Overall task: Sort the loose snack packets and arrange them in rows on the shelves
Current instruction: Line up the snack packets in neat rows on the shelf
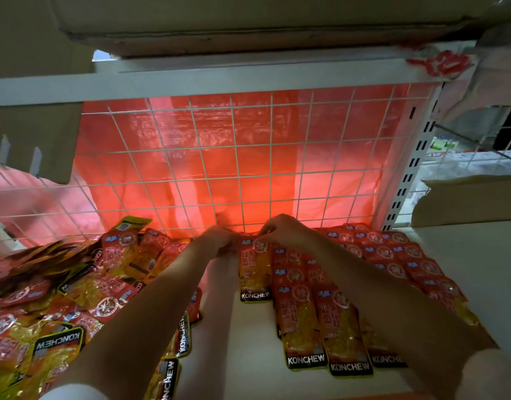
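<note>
Two hands meet at the back of a white shelf [242,336]: left hand [219,241] and right hand [280,230] each pinch the top of one snack packet [254,272]. Neat packet rows [363,284] lie right, a loose heap [61,290] left. Behind stands a wire grid [219,157] over red plastic sheet [248,180].

Left forearm [150,298] hides part of the loose packets [46,298].

a shop's stocking aisle: white retail shelving [248,327] with slotted uprights [407,180], wire-grid back panel [219,157], identical branded snack packets [320,321], cardboard cartons [248,21] at frame top.
</note>
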Motion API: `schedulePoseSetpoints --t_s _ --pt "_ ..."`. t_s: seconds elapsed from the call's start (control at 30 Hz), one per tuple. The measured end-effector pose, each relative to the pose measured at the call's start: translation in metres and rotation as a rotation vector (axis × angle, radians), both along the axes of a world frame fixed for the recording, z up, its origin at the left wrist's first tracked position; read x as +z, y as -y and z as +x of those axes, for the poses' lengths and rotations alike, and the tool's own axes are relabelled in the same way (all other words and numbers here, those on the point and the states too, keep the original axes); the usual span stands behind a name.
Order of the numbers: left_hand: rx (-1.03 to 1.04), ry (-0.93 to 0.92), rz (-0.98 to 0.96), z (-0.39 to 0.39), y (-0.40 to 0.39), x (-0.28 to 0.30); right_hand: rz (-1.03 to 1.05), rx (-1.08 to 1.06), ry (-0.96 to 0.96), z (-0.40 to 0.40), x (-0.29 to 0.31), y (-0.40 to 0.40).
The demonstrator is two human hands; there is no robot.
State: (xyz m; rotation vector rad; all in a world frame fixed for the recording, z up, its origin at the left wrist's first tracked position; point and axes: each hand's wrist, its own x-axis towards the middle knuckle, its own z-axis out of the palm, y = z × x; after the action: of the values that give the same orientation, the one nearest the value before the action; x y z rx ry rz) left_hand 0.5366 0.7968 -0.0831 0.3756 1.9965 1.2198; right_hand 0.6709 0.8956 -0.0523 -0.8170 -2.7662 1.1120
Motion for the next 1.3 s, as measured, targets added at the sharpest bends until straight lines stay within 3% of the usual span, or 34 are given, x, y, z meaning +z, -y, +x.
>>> schedulePoseSetpoints --t_s 0.57,0.83,0.97,1.17,1.3 --pt "-0.08 0.021 0.044 -0.002 0.0 -0.005 0.223 0.047 0.039 -0.015 -0.019 -0.015" --pt "-0.108 -0.316 -0.096 0.002 0.011 0.007 0.316 0.07 -0.029 -0.018 -0.021 -0.014" --pt "-0.188 -0.716 -0.296 0.002 0.05 0.019 0.315 0.129 -0.082 -0.032 -0.018 0.005" --pt "0.03 -1.006 -0.402 -0.026 0.12 0.019 0.221 0.286 -0.022 -0.069 -0.026 0.056" --pt "0.13 -1.068 -0.418 -0.051 0.146 0.021 0.297 0.307 0.07 -0.086 -0.027 0.086"
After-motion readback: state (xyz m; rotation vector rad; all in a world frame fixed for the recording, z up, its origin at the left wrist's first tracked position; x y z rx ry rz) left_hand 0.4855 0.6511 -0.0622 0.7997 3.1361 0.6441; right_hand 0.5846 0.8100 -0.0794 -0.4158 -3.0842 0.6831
